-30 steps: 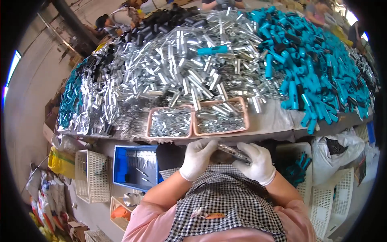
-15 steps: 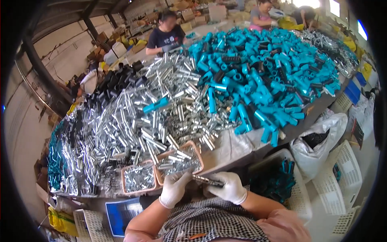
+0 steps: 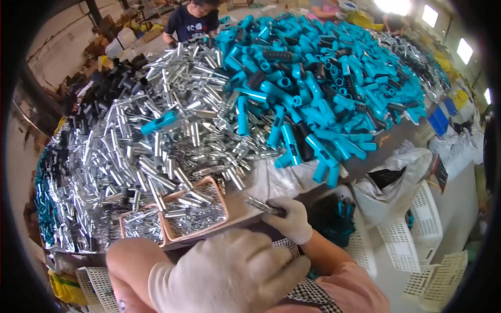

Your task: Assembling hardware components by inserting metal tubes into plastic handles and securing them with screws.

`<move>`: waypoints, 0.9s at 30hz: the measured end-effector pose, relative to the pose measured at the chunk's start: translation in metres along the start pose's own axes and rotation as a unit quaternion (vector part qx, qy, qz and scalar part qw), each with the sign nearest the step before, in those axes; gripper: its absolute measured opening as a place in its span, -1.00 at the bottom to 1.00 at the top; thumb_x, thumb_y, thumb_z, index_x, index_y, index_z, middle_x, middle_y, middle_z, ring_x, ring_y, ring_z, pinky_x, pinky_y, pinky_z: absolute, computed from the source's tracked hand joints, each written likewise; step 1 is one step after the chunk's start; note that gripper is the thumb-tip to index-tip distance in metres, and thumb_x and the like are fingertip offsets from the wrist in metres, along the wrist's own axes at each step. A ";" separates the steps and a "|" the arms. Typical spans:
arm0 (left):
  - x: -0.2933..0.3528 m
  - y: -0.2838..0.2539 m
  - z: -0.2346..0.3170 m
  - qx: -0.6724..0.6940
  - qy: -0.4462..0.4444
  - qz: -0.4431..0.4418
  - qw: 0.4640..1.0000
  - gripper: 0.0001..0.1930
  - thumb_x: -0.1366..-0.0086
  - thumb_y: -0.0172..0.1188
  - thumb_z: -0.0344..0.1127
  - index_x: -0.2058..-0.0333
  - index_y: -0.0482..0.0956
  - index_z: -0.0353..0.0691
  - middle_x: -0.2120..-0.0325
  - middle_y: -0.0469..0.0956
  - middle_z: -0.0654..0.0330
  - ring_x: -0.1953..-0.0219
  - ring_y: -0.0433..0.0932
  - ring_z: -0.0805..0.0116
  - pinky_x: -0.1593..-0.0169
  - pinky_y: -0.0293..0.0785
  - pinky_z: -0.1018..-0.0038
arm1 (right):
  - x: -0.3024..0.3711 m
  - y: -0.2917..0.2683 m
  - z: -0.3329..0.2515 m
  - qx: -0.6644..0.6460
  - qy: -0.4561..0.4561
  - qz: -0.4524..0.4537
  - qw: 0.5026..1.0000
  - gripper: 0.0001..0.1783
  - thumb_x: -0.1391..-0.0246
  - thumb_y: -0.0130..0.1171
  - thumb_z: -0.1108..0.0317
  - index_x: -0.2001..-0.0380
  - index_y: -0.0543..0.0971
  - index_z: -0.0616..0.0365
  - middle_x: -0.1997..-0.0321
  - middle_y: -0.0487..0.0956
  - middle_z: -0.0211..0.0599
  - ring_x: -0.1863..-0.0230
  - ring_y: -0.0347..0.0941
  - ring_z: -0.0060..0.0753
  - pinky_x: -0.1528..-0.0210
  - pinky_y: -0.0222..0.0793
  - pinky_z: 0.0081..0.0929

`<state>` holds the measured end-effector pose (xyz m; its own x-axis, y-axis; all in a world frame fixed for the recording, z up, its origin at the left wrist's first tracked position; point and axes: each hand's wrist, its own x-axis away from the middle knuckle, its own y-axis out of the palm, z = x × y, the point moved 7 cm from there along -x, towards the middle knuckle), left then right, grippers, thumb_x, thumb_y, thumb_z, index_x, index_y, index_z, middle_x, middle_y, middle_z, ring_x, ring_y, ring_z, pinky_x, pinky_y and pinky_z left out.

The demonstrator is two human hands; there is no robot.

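Note:
My left hand (image 3: 222, 271), in a white glove, is raised close to the camera, its fingers stretched toward the right and nothing visible in them. Its palm side is hidden. Farther off, my gloved right hand (image 3: 291, 220) grips the dark end of a slim silver metal rod assembly (image 3: 259, 204), which points up and left over the table edge. Two pink-orange baskets stand just beyond my hands. The larger basket (image 3: 224, 201) holds small metal parts and a few tubes; the smaller basket (image 3: 123, 229) holds fine metal pieces.
Silver tubes (image 3: 117, 148) are heaped at left, teal plastic handles (image 3: 313, 99) at centre and right. One teal handle (image 3: 159, 123) lies among the tubes. Right of me stand a white sack (image 3: 368, 201) and white crates (image 3: 402, 245). A co-worker (image 3: 193, 23) is across the table.
My left hand has come off the metal assembly and risen toward the camera. My right hand keeps hold of the assembly. The whole view has shifted, with the table moving left and up.

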<state>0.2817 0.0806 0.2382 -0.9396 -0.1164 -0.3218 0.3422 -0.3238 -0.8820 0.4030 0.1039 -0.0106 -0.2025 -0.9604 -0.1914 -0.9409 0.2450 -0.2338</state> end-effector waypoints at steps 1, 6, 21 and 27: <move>0.003 -0.013 0.009 -0.038 0.054 -0.082 0.994 -0.39 0.03 0.35 -0.08 0.00 0.51 -0.26 0.15 0.46 0.15 0.15 0.45 0.18 0.03 0.46 0.15 | -0.006 -0.002 0.001 0.005 0.016 -0.004 1.000 -0.66 0.15 0.42 0.33 0.27 0.64 0.28 0.48 0.56 -0.27 0.47 0.48 -0.53 0.38 0.38 -0.52; 0.017 -0.013 -0.006 0.068 0.019 -0.036 0.997 -0.49 0.13 0.37 -0.16 0.21 0.58 -0.36 0.30 0.52 0.11 0.29 0.54 0.17 0.29 0.53 0.32 | -0.026 0.000 0.013 0.003 -0.017 -0.001 1.000 -0.65 0.15 0.41 0.35 0.26 0.65 0.30 0.45 0.61 -0.24 0.44 0.53 -0.49 0.36 0.42 -0.51; 0.025 -0.012 -0.007 -0.045 0.244 0.120 0.961 -0.82 -0.03 0.20 -0.27 0.45 0.51 -0.25 0.48 0.46 0.16 0.51 0.44 0.26 0.54 0.32 0.42 | -0.059 0.023 0.045 -0.069 0.037 -0.024 0.997 -0.65 0.09 0.40 0.38 0.21 0.64 0.32 0.33 0.64 -0.29 0.31 0.53 -0.60 0.24 0.46 -0.53; 0.018 0.066 -0.073 -0.181 0.229 0.046 0.955 -0.81 -0.06 0.09 -0.26 0.38 0.51 -0.21 0.43 0.46 0.15 0.41 0.46 0.19 0.31 0.45 0.36 | -0.056 0.014 0.054 -0.004 0.023 -0.013 1.000 -0.64 0.11 0.35 0.39 0.20 0.63 0.34 0.30 0.66 -0.24 0.29 0.55 -0.51 0.20 0.47 -0.52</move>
<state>0.2878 0.1261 0.1493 -0.8349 0.3212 -0.4469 0.4789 0.0238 -0.8775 0.4162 0.1686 -0.0547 -0.1896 -0.9717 -0.1408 -0.9483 0.2184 -0.2302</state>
